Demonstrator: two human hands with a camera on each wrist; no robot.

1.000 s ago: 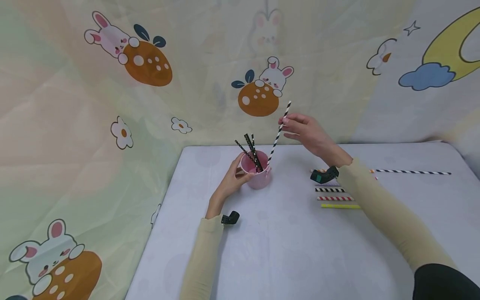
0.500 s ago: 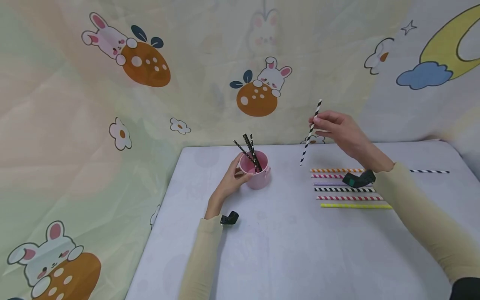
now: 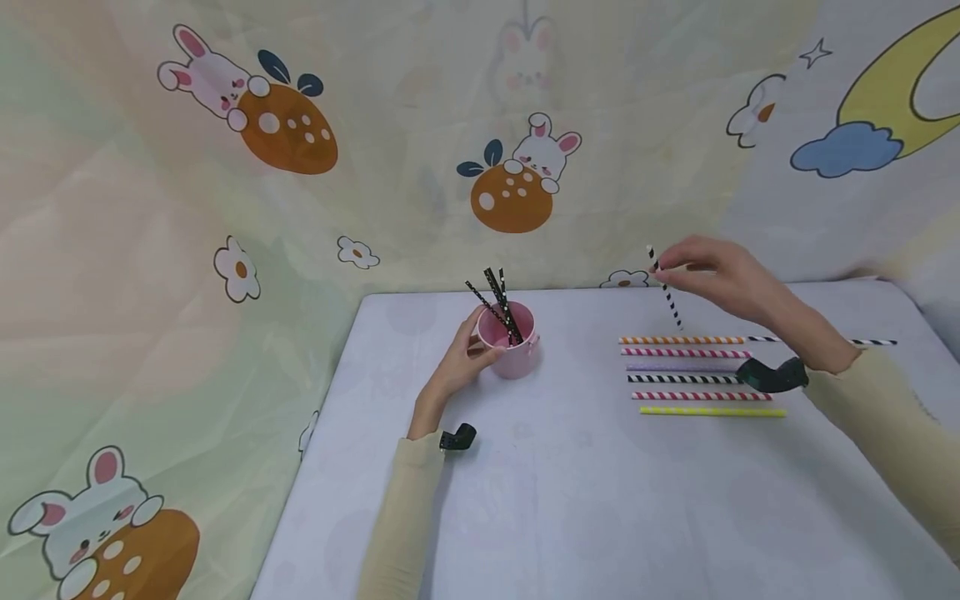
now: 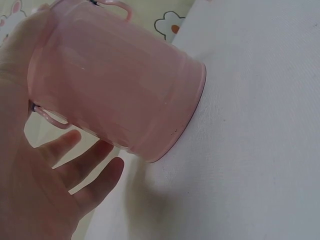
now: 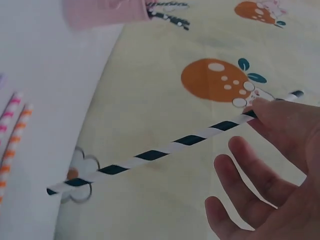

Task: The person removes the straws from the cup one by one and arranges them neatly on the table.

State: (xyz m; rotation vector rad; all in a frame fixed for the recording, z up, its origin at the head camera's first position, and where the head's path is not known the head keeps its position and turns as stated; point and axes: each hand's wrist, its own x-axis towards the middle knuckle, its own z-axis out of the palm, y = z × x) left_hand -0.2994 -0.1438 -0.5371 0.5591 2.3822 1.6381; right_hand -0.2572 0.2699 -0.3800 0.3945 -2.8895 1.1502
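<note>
My left hand (image 3: 457,367) grips a pink cup (image 3: 517,363) near its rim, thumb on the near side. Small loop handles show on the cup (image 4: 115,80) in the left wrist view, where several fingers are spread below it. Black dotted straws (image 3: 497,287) lean inside the cup. To the right, my right hand (image 3: 731,275) pinches a black-and-white striped paper straw (image 5: 190,140) near one end, between thumb and index finger. The straw hangs tilted above the back of the table, apart from the cup; its remaining fingers are loosely bent.
Below the right hand lies a row of straws: orange (image 3: 675,340), pink (image 3: 682,353), purple (image 3: 682,367), black-and-white (image 3: 682,379), red (image 3: 697,396) and yellow (image 3: 712,412). Another black-striped straw (image 3: 877,342) extends right, partly behind the wrist. A printed cloth backdrop (image 3: 405,192) rises behind the table.
My right hand has carried the striped straw rightward from beside the cup's rim, and the straw's lean has reversed. More of the straw row is uncovered. The left hand stays on the cup.
</note>
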